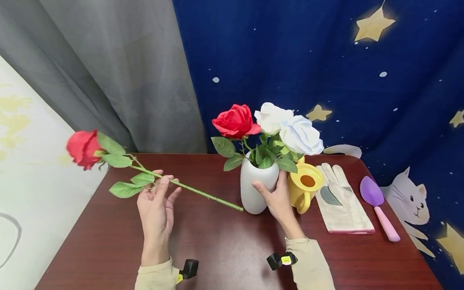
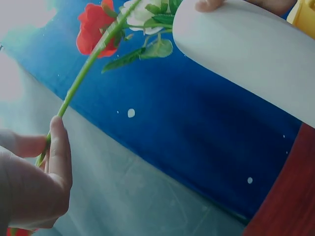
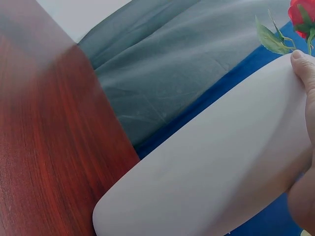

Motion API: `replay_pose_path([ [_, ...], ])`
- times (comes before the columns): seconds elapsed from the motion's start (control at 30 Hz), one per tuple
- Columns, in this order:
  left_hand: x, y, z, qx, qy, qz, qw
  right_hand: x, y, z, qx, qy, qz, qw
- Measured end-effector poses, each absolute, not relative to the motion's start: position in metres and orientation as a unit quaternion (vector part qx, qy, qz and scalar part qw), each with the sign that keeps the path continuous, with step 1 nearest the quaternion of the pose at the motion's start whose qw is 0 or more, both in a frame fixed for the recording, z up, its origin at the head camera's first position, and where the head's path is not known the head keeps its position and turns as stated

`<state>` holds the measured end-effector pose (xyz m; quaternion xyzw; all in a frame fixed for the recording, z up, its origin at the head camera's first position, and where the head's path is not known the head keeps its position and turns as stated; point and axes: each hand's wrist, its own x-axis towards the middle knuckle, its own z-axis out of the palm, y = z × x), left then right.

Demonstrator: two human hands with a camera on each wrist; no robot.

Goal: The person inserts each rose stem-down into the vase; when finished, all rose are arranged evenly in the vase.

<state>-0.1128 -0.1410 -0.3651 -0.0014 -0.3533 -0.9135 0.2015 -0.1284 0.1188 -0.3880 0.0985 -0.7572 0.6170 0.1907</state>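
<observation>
My left hand (image 1: 157, 209) pinches the green stem of a red artificial rose (image 1: 84, 149) between thumb and fingers. The bloom points left, and the bare stem end slants down to the right, overlapping the vase's lower left edge in the head view. A white vase (image 1: 253, 189) stands upright on the table, holding another red rose (image 1: 235, 121), a white rose (image 1: 272, 117) and a pale bluish-white rose (image 1: 301, 135). My right hand (image 1: 279, 203) grips the vase's right side, thumb across its front; in the right wrist view the thumb (image 3: 304, 69) lies near the rim.
Just right of the vase is a yellow watering can (image 1: 306, 183). Beyond it lie pale gardening gloves (image 1: 344, 205) and a purple trowel with a pink handle (image 1: 387, 223) near the table's right edge. Grey and blue starry curtains (image 1: 253, 52) hang behind the brown table (image 1: 210, 245).
</observation>
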Motion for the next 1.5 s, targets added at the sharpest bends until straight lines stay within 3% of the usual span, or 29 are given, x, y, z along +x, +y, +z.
replay_pose_path([
  [0.3,-0.114,-0.126,-0.354,-0.040,-0.269,-0.922,0.277,-0.130,0.117,-0.388,0.100,-0.753,0.623,0.188],
  [0.77,-0.125,-0.093,-0.334,-0.068,-0.276,-0.900,0.330,-0.130,0.125,-0.390,0.093,-0.753,0.620,0.198],
  [1.5,-0.135,-0.080,-0.332,-0.106,-0.340,-0.845,0.398,-0.132,0.119,-0.392,0.101,-0.744,0.630,0.199],
])
